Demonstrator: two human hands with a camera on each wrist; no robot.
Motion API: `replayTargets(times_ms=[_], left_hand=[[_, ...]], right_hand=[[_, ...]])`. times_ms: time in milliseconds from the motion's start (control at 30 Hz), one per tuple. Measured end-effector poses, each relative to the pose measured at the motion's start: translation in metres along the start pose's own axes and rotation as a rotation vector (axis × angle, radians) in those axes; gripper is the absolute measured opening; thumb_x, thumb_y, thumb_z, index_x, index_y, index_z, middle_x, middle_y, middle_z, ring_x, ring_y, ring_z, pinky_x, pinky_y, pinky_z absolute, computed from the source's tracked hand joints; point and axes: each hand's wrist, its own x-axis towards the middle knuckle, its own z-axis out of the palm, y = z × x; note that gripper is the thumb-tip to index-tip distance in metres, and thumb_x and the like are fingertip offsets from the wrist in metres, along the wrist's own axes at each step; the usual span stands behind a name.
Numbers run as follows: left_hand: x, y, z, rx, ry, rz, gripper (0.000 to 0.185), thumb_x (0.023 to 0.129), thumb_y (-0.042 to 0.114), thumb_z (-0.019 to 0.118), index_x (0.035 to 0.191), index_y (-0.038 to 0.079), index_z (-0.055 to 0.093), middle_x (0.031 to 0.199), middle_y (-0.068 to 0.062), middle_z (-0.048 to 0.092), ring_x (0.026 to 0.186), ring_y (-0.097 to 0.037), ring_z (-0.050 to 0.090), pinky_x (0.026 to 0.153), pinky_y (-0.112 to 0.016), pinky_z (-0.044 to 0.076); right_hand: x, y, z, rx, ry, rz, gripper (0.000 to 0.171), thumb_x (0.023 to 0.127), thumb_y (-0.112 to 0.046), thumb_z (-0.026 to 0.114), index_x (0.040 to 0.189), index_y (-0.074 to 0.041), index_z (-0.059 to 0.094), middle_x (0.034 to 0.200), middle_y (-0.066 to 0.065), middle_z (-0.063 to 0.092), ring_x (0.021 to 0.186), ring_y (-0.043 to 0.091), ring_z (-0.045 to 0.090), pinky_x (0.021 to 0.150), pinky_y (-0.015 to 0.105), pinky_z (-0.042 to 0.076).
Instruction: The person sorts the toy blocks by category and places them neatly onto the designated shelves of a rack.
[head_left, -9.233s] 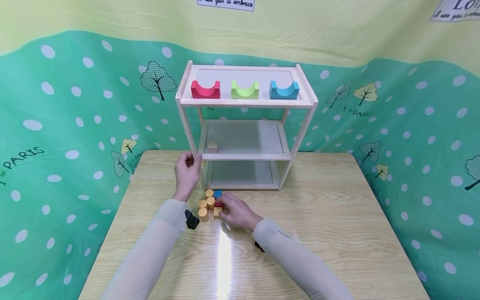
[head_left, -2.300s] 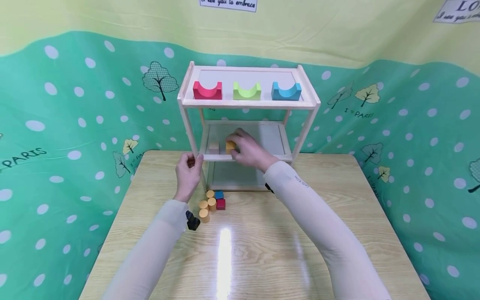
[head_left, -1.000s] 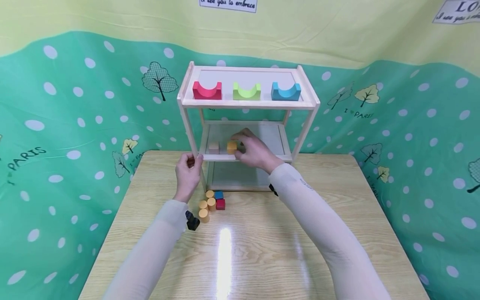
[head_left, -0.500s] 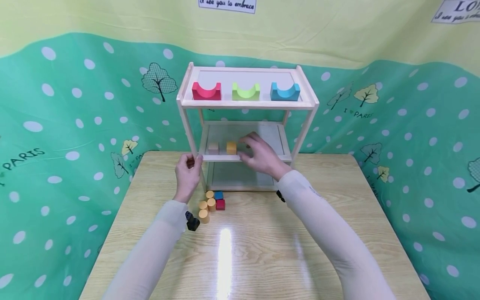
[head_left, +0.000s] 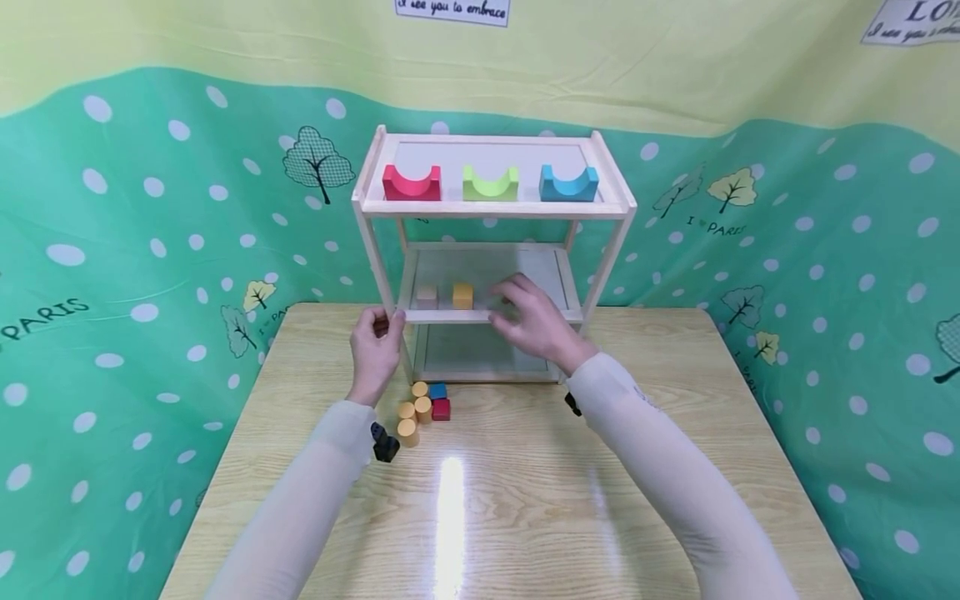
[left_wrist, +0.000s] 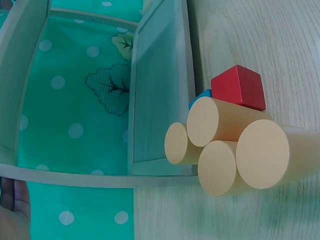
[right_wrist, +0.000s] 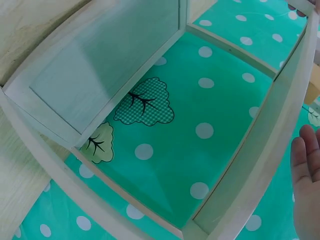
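Note:
A three-level wooden shelf stands at the back of the table. On its middle level sit a pale wooden cube and an orange cube. My right hand hovers just right of the orange cube, fingers spread and holding nothing; its fingers show beside the frame. My left hand grips the shelf's front left post. Below it lie several tan cylinders, a blue cube and a red cube.
The top level carries a red arch block, a green arch block and a blue arch block. The bottom level holds nothing. The wooden table is backed by a green dotted cloth.
My right hand set the orange cube on the middle level beside the pale cube, let go, and has drawn back to the right. The left hand has stayed on the post.

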Motion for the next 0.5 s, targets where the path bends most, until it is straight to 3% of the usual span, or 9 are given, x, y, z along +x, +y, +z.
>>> replayTargets(times_ms=[133, 233, 500], left_hand=[[-0.006, 0.023, -0.002, -0.001, -0.011, 0.014, 0.025, 0.096, 0.011, 0.057, 0.105, -0.013, 0.055, 0.098, -0.027, 0.058, 0.089, -0.036, 0.056, 0.081, -0.036, 0.048], [-0.006, 0.024, -0.002, -0.009, -0.01, 0.026, 0.025, 0.096, 0.009, 0.057, 0.105, -0.014, 0.055, 0.098, -0.029, 0.057, 0.089, -0.038, 0.055, 0.083, -0.048, 0.046], [-0.007, 0.026, -0.001, -0.008, -0.001, 0.019, 0.024, 0.096, 0.009, 0.057, 0.104, -0.014, 0.055, 0.098, -0.029, 0.057, 0.089, -0.038, 0.054, 0.083, -0.049, 0.045]], right_hand=[[-0.007, -0.002, 0.002, 0.007, 0.028, -0.048, 0.031, 0.086, -0.012, 0.067, 0.115, -0.001, 0.062, 0.111, 0.007, 0.058, 0.097, 0.025, 0.058, 0.085, 0.03, 0.05], [-0.012, -0.004, 0.005, 0.011, 0.034, -0.066, 0.03, 0.086, -0.012, 0.068, 0.115, -0.002, 0.062, 0.111, 0.005, 0.058, 0.097, 0.022, 0.058, 0.086, 0.028, 0.049], [-0.021, -0.009, 0.013, 0.021, 0.073, -0.112, 0.027, 0.084, -0.009, 0.069, 0.11, -0.003, 0.064, 0.108, 0.004, 0.059, 0.097, 0.018, 0.057, 0.086, 0.027, 0.049]])
